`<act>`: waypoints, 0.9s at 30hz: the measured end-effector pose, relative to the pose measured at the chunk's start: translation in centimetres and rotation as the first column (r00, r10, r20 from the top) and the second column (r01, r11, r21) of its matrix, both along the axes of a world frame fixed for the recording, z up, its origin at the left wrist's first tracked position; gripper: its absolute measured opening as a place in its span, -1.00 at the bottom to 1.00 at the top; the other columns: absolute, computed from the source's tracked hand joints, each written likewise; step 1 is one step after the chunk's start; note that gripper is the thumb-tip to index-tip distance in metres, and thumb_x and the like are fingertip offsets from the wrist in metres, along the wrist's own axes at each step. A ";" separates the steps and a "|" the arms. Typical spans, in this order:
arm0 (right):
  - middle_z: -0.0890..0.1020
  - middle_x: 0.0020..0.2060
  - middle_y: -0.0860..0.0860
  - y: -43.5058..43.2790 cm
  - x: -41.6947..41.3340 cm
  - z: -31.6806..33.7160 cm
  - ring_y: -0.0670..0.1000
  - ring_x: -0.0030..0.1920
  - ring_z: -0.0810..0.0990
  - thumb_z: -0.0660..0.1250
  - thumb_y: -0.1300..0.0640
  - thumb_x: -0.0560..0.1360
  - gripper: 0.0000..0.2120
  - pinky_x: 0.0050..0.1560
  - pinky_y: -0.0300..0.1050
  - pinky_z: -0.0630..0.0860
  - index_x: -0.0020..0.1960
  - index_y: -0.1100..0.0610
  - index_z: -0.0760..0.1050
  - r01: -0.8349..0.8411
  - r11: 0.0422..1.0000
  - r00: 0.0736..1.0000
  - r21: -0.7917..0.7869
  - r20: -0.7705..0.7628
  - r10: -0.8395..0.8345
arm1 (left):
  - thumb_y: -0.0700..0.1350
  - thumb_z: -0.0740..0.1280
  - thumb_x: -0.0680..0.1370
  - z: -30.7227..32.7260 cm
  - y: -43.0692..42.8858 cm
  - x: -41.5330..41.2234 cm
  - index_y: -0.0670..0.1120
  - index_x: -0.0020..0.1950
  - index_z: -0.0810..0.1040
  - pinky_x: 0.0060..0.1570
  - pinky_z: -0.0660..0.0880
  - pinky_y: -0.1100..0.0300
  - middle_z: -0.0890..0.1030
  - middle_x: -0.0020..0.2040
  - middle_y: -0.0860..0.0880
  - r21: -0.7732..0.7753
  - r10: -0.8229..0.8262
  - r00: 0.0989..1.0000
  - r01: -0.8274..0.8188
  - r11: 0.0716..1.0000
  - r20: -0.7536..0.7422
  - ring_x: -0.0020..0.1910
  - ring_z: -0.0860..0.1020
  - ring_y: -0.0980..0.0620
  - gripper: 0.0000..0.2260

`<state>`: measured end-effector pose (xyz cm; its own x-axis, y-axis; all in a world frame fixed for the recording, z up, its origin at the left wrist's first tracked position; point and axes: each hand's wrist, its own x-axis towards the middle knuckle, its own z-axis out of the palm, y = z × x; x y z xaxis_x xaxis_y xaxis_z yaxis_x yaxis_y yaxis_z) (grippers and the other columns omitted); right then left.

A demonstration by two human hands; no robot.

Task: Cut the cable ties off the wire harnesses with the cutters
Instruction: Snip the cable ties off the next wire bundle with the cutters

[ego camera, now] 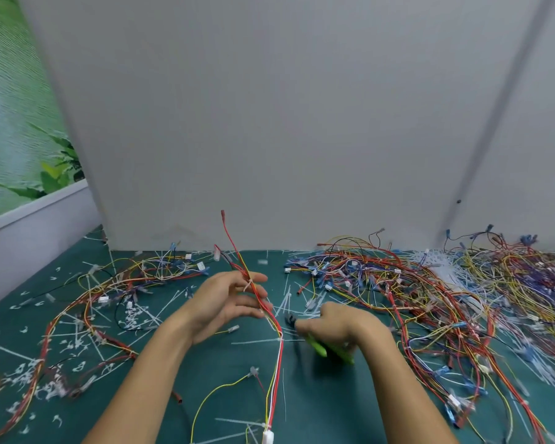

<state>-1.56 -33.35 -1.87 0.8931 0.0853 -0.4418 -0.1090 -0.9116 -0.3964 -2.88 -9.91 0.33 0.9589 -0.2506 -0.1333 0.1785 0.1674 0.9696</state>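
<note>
My left hand (225, 302) holds a thin wire harness (271, 318) of red, yellow and white wires between thumb and fingertips, lifted above the green mat. A white cable tie (248, 283) wraps the harness right by my fingertips. The harness runs down to a white connector (267, 437) at the bottom edge. My right hand (340, 328) grips green-handled cutters (321, 346). Their dark jaws (290, 319) point left, a short way right of the harness. The cutters look blurred.
A big tangle of wire harnesses (430, 290) covers the mat's right side, and a smaller heap (135, 277) lies at the left. Cut white tie scraps (132, 315) litter the green mat (212, 373). A grey wall panel (269, 123) stands close behind.
</note>
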 end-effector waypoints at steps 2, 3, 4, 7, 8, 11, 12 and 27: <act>0.60 -0.20 0.11 -0.1 0.0 0.5 0.11 -0.26 0.64 0.28 -0.34 0.26 -0.46 -0.19 0.01 0.71 -0.11 0.13 0.49 0.063 0.967 0.997 0.247 -0.062 -0.049 | -0.30 0.08 0.70 0.2 -0.1 -0.2 -0.34 0.22 0.53 -0.13 0.67 0.03 0.63 -0.05 -0.30 -0.013 0.017 0.998 -0.017 1.000 0.064 0.01 0.68 -0.34 -0.74; 0.55 -0.22 0.11 -0.2 0.0 0.7 0.10 -0.27 0.60 0.29 -0.29 0.26 -0.47 -0.21 0.03 0.69 -0.09 0.16 0.50 0.097 0.917 0.992 0.387 -0.108 -0.059 | -0.29 0.10 0.71 0.3 -0.2 -0.3 -0.33 0.22 0.53 -0.12 0.66 0.07 0.65 -0.04 -0.29 -0.010 0.025 0.995 -0.024 1.000 0.100 0.01 0.69 -0.31 -0.75; 0.52 -0.21 0.12 -0.5 0.0 0.9 0.09 -0.26 0.56 0.31 -0.25 0.27 -0.49 -0.21 0.05 0.67 -0.06 0.18 0.53 0.130 0.846 0.987 0.518 -0.148 -0.061 | -0.28 0.12 0.71 0.3 -0.3 -0.3 -0.32 0.22 0.53 -0.12 0.66 0.11 0.67 -0.02 -0.28 -0.009 0.029 0.991 -0.028 1.000 0.132 0.02 0.69 -0.28 -0.76; 0.53 -0.20 0.12 -1.3 0.1 1.6 0.07 -0.23 0.51 0.34 -0.15 0.36 -0.48 -0.16 0.08 0.65 0.04 0.29 0.63 0.232 0.573 0.967 0.786 -0.253 -0.044 | -0.26 0.17 0.69 0.5 -0.3 -0.4 -0.32 0.20 0.56 -0.13 0.65 0.17 0.70 0.00 -0.26 -0.030 0.039 0.980 -0.033 0.999 0.197 0.03 0.70 -0.26 -0.78; 0.54 -0.18 0.14 -1.4 0.1 1.9 0.08 -0.22 0.52 0.34 -0.13 0.39 -0.47 -0.16 0.07 0.64 0.07 0.32 0.63 0.264 0.467 0.958 0.844 -0.284 -0.028 | -0.25 0.19 0.69 0.5 -0.3 -0.4 -0.33 0.19 0.57 -0.14 0.65 0.18 0.70 0.01 -0.27 -0.037 0.041 0.977 -0.034 0.999 0.208 0.04 0.70 -0.26 -0.78; 0.55 -0.11 0.21 -0.9 0.0 2.8 0.14 -0.16 0.55 0.27 -0.12 0.49 -0.43 -0.20 0.00 0.62 0.19 0.39 0.54 0.336 0.062 0.938 0.940 -0.340 0.067 | -0.20 0.25 0.64 0.9 -0.1 -0.6 -0.33 0.19 0.59 -0.14 0.65 0.18 0.69 0.05 -0.30 -0.080 0.025 0.975 -0.008 0.997 0.220 0.06 0.70 -0.25 -0.75; 0.55 -0.09 0.22 -0.5 -0.1 3.0 0.15 -0.13 0.55 0.24 -0.11 0.51 -0.43 -0.18 -0.03 0.63 0.21 0.39 0.50 0.365 -0.127 0.930 0.922 -0.353 0.105 | -0.17 0.27 0.61 0.9 -0.1 -0.7 -0.33 0.20 0.59 -0.12 0.65 0.18 0.69 0.07 -0.31 -0.098 0.012 0.975 0.010 0.995 0.223 0.07 0.69 -0.25 -0.72; 0.55 -0.13 0.14 2.1 -0.7 3.6 0.06 -0.19 0.54 0.41 -0.20 0.46 -0.43 -0.24 -0.09 0.55 0.15 0.30 0.50 0.376 -0.437 0.900 0.817 -0.434 -0.038 | -0.10 0.39 0.48 1.2 -1.4 -1.2 -0.26 0.02 0.65 -0.35 0.61 0.25 0.70 -0.08 -0.21 -0.222 0.150 0.949 -0.089 0.971 0.277 -0.17 0.70 -0.09 -0.75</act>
